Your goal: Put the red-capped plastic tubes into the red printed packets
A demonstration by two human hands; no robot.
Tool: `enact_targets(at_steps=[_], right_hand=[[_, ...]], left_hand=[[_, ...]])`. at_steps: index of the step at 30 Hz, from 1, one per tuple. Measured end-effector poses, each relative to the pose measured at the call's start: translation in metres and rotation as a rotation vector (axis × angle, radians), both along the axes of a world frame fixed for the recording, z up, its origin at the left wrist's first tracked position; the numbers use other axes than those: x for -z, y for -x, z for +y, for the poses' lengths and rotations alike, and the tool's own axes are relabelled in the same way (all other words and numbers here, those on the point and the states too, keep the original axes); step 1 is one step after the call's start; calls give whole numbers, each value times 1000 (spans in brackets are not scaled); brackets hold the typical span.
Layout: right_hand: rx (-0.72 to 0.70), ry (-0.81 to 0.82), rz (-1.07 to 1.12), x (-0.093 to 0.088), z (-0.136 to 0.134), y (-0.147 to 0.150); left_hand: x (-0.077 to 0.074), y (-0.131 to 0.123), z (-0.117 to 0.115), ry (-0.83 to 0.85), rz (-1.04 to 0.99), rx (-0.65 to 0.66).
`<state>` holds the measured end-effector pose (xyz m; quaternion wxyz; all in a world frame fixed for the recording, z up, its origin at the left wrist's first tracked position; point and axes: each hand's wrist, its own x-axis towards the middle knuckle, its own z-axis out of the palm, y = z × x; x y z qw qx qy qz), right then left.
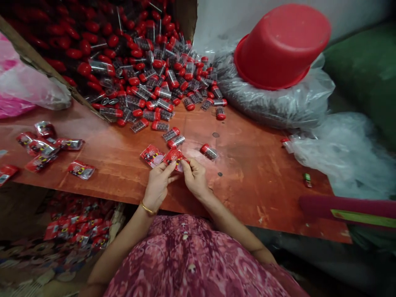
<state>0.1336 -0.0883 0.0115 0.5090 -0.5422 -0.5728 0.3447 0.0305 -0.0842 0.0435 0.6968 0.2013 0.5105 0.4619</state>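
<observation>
My left hand (158, 183) and my right hand (195, 176) both pinch a small red printed packet (175, 156) between thumbs and fingers, just above the table's front part. A second red printed packet (151, 155) lies just left of it, partly behind my left fingers. Beyond my hands, clear tubes with red caps and dark contents lie on the wood: one tube (209, 152) to the right, and another tube (175, 141) close ahead. What is inside the held packet cannot be made out.
A large heap of red-capped tubes (148, 90) spills from a cardboard box (187, 18). Filled red packets (43, 146) lie at the left. A red tub (278, 49) sits upside down on a clear plastic sack (272, 105). More packets (80, 227) lie below the table edge.
</observation>
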Motion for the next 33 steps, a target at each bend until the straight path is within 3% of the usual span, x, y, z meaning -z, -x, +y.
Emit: enact_targets(at_steps=[4,7,11,15,20,27,33], right_hand=[[-52,41,-135,-4,2,-14],[39,2,-454,-4,9,-48],[162,81,-944,11,17,-98],[198,160,-1052,25,18,-113],[183,175,-852,22,16,-107],[-53,130,-19,-8,-29,-95],[-63,136,71,-19,-42,-73]], left_hand=[[0,-3,3,11,30,-70],[1,-1,6,32,45,-88],[3,1,7,40,53,-104],[6,-3,6,41,31,-83],[5,-4,8,51,28,-99],[0,4,12,55,17,-116],[-3,-3,7,31,15,-76]])
